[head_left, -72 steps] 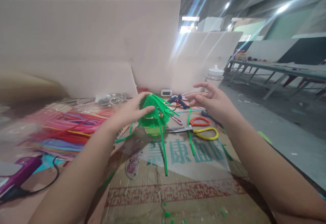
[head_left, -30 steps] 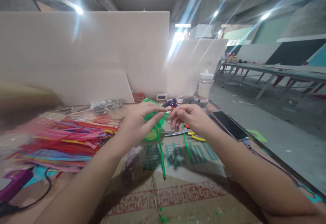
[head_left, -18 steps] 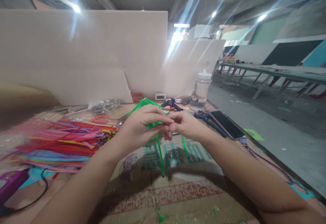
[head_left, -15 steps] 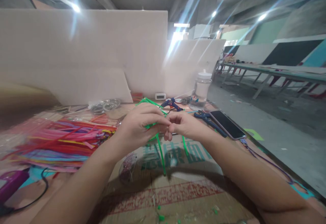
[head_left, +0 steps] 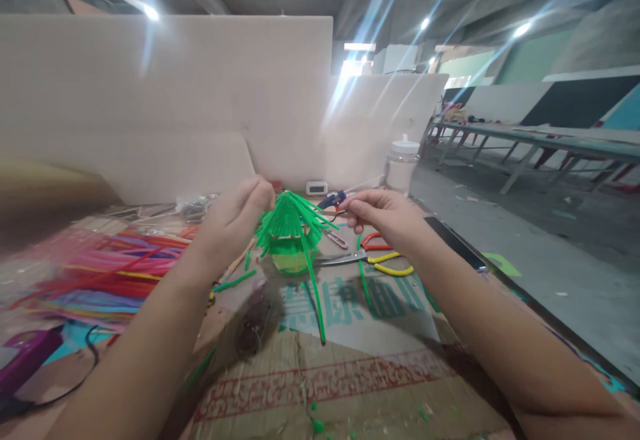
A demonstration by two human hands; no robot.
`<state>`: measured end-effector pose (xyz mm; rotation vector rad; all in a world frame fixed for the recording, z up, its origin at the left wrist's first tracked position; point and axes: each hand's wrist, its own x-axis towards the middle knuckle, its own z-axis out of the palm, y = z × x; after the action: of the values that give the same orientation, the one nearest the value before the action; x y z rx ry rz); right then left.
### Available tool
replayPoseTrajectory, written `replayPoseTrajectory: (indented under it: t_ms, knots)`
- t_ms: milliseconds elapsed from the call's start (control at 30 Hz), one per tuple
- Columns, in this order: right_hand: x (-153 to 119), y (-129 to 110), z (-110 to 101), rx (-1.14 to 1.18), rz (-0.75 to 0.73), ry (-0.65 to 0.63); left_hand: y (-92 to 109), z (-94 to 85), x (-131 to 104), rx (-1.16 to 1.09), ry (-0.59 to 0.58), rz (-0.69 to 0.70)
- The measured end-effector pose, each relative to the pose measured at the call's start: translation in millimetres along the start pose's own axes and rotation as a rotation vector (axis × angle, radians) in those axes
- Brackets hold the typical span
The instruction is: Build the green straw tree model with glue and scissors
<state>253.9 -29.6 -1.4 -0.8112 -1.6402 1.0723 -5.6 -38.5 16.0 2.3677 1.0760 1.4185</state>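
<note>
A small green hut-like piece [head_left: 289, 227] stands on the cardboard, its cone top layered with green pipe cleaners. One long green pipe cleaner [head_left: 316, 300] hangs from it toward me. My left hand [head_left: 239, 217] is closed just left of the cone; its fingertips are turned away, so what they hold is hidden. Right of the cone, my right hand [head_left: 383, 217] is raised with thumb and forefinger pinched together; anything between them is too small to make out. Scissors [head_left: 370, 259] with red and yellow handles lie below my right hand. Another green pipe cleaner [head_left: 363, 277] lies beside them.
A bundle of coloured pipe cleaners [head_left: 115, 273] lies at the left, near a purple device [head_left: 30, 359] with a black cable. Behind are a blue glue gun [head_left: 334, 200], a small white display [head_left: 317, 189] and a clear jar [head_left: 401, 167]. A phone [head_left: 455, 243] lies at the right edge.
My hands were together in front of the cone and have moved apart, left hand to the left, right hand to the right. The green cone and scissors are uncovered.
</note>
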Motion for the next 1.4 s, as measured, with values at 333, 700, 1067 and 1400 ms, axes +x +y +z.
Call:
replayPoseTrajectory:
  t_ms: [333, 700, 1067, 1400]
  knots:
    - [-11.4, -1.9, 17.4, 0.126, -0.061, -0.181, 8.7, 18.4, 0.9, 0.025, -0.172, -0.015]
    - [-10.7, -8.7, 10.3, -0.207, -0.039, -0.028, -1.7, 32.9, -1.3, 0.09, -0.231, 0.042]
    - [8.2, 58.6, 20.7, -0.458, -0.041, -0.079, -16.6, 18.4, 3.5, 0.234, -0.082, -0.023]
    - [7.6, 36.9, 3.9, -0.515, -0.019, -0.202, -15.1, 18.3, 5.0, 0.217, -0.117, -0.003]
